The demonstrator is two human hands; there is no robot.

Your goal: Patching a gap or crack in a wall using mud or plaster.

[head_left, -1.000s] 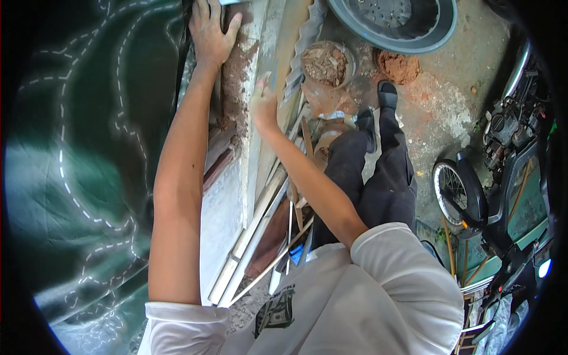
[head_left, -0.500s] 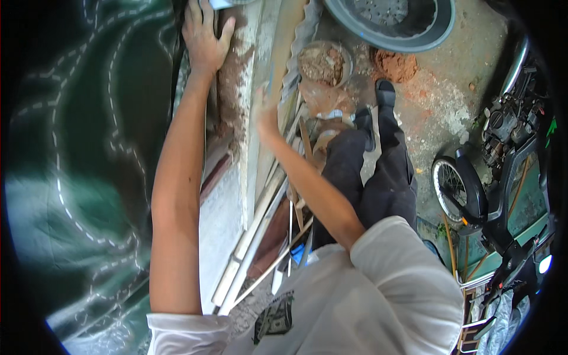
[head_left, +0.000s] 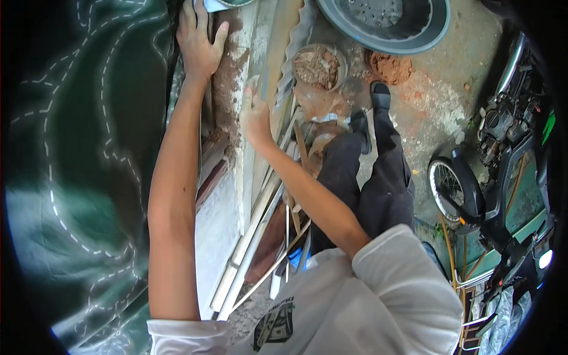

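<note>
Your left hand (head_left: 198, 50), upper left of the frame, lies with its fingers extended and slightly apart on the brown, white-flecked ledge (head_left: 226, 86), near a pale blue item (head_left: 220, 5) at the top edge. Your right hand (head_left: 257, 121), upper centre, is curled, its fingertips closed on a small pale piece (head_left: 254, 81), too small to identify, over the ledge's pale strip. Just right of that runs a wavy-edged grey sheet (head_left: 289, 71); poles (head_left: 245, 254) slant below. Upper centre-right are a tub (head_left: 344, 66) of rubble, reddish soil (head_left: 389, 68) and a grey basin (head_left: 387, 45). Low in the frame, your white shirt (head_left: 367, 296) bears a dark banknote-like print (head_left: 274, 326) with small lettering. A green sheet (head_left: 77, 195) with white dashed lines fills the left; a motorcycle (head_left: 500, 124) stands right.
</note>
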